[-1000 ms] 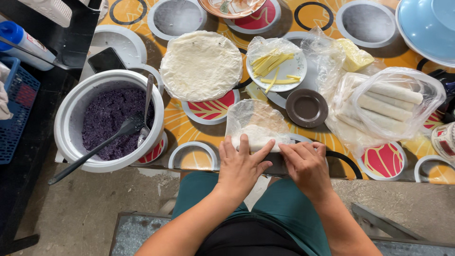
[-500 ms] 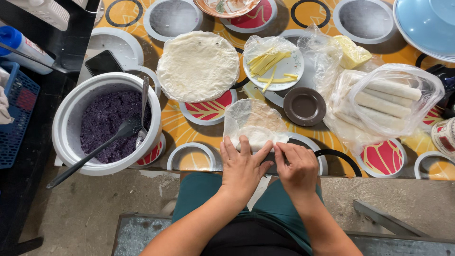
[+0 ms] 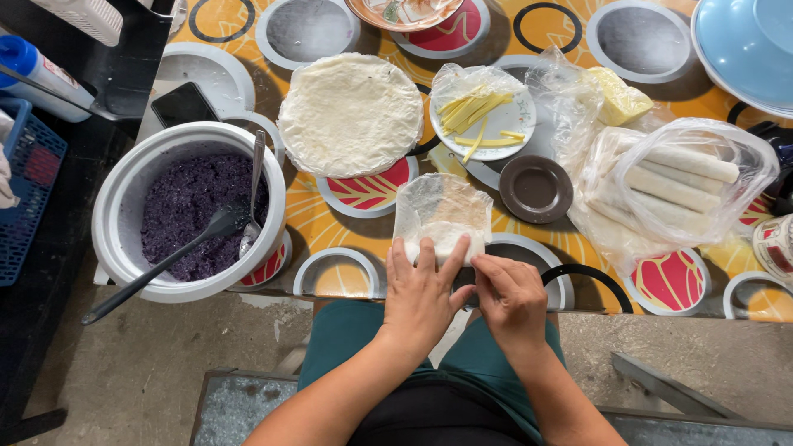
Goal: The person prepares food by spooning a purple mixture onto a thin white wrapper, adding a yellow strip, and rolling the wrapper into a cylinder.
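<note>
While the near edge is being rolled, status is logged as follows:

Wrapper: a thin translucent white pastry sheet (image 3: 443, 216) is laid on the orange patterned surface (image 3: 330, 231), just in front of the person; its near edge is folded over a pale filling.
Left hand (image 3: 423, 291): fingers are spread flat and pressed down on the folded edge; grip is closed onto the sheet by pressure, nothing is pinched.
Right hand (image 3: 510, 299): fingers are curled at the roll's right end, touching it; grip is partly closed on that end.
Change: hands have been drawn closer together since a second ago, and the fold has been tightened; rolling is judged under way, not finished.
Nearby: white round pot of purple mash (image 3: 188, 216) to the left, stack of round white wrappers (image 3: 351, 114) beyond, clear bag of finished pale rolls (image 3: 677, 186) to the right.
</note>
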